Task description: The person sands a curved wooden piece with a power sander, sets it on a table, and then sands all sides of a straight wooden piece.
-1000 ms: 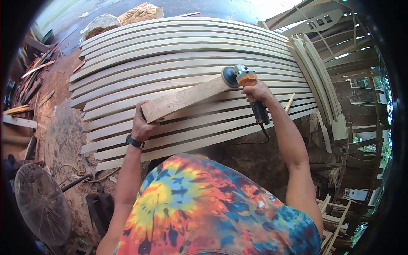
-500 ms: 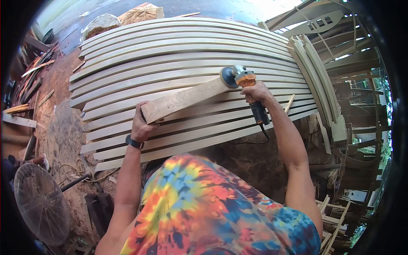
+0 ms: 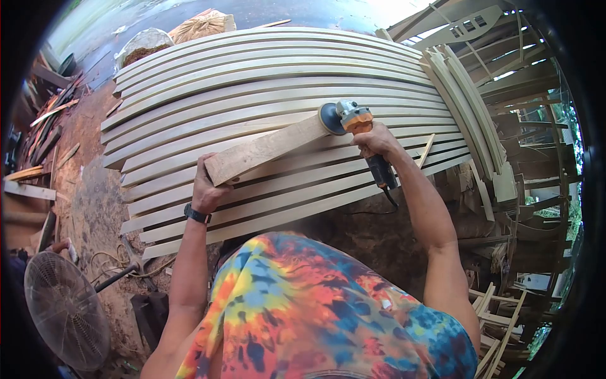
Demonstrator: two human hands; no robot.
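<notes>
My left hand (image 3: 210, 187) grips the near end of a thick wooden board (image 3: 268, 148), fingers wrapped around its edge. Closed on an orange and black angle grinder (image 3: 361, 120), my right hand (image 3: 377, 140) holds it by the body. The grinder's round dark sanding disc (image 3: 330, 119) meets the far end of the board; the exact contact is partly hidden. Beneath the board lie long pale wooden slats (image 3: 265, 95), side by side with dark gaps. From the grinder's lower end a black cord (image 3: 392, 201) hangs down.
Several curved wooden pieces (image 3: 464, 114) are stacked across the slats' right end. A round fan (image 3: 66, 309) stands at lower left, with part of a person's hand (image 3: 60, 245) near it. Scrap wood (image 3: 47, 136) lies on the left, and a sawdust sack (image 3: 144, 47) sits behind the slats.
The grinder and my right hand have shifted slightly left in view, and the board and my left hand moved a little with them. The whole view has also turned slightly.
</notes>
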